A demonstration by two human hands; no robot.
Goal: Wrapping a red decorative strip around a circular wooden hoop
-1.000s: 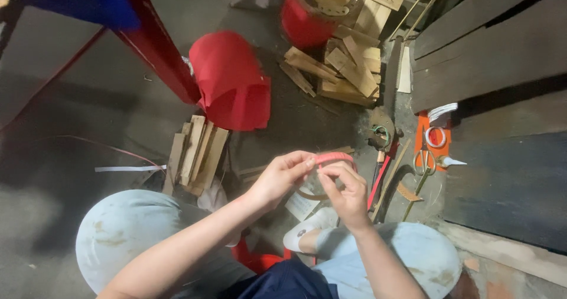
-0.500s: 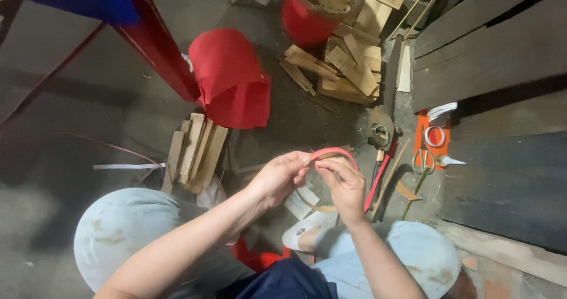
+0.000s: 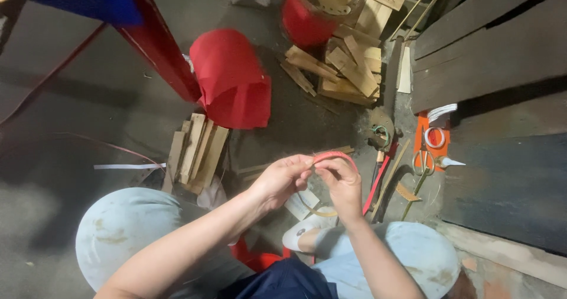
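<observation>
- Both hands are up in front of the knees, working one thin bent strip [image 3: 336, 155] that's red along its top edge.
- Left hand [image 3: 283, 180] has its fingers curled in and pinches the strip's left end between thumb and fingertips.
- Right hand [image 3: 342, 181] is touching the left one at the fingertips and pinches the same strip, which arcs up and over its knuckles.
- A paler loop of the strip hangs below the hands, just above the white shoe [image 3: 310, 233].
- On the floor to the left there's a small stack of wooden slats [image 3: 198, 151], and behind that a red paper lantern body [image 3: 231, 79] next to a red metal leg [image 3: 156, 39].
- Up top, a pile of wood offcuts [image 3: 342, 69] beside a red drum [image 3: 307, 15].
- Off to the right, scissors [image 3: 422, 163] and a roll of white tape [image 3: 435, 137] sit on an orange mat [image 3: 420, 131], near dark planks [image 3: 490, 45].
</observation>
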